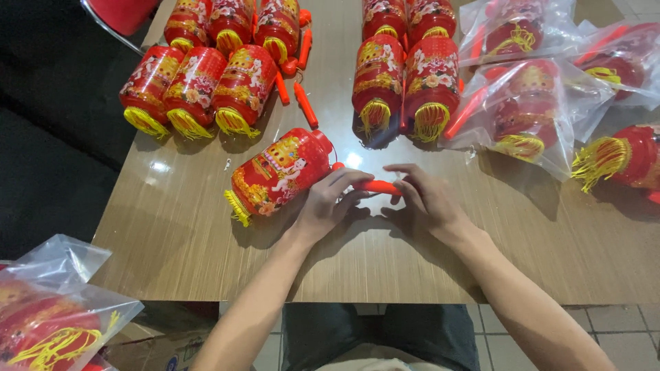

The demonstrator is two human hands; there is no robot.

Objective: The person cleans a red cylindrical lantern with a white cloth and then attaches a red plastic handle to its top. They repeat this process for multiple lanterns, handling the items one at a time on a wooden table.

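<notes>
right now both hands meet over a red-orange handle stick (377,185) lying on the wooden table (172,233). the left hand (328,203) curls its fingers around the stick's left end, and the right hand (426,199) pinches its right end with thumb and fingers. just left of the left hand a red lantern (275,175) with a yellow tassel lies tilted on its side, its top toward the stick. farther up the table 2 groups of lanterns (199,82) lie in rows, with loose sticks (302,103) between them. bagged lanterns (529,110) sit at the upper right, and more bags (48,316) at the lower left, off the table edge.
</notes>
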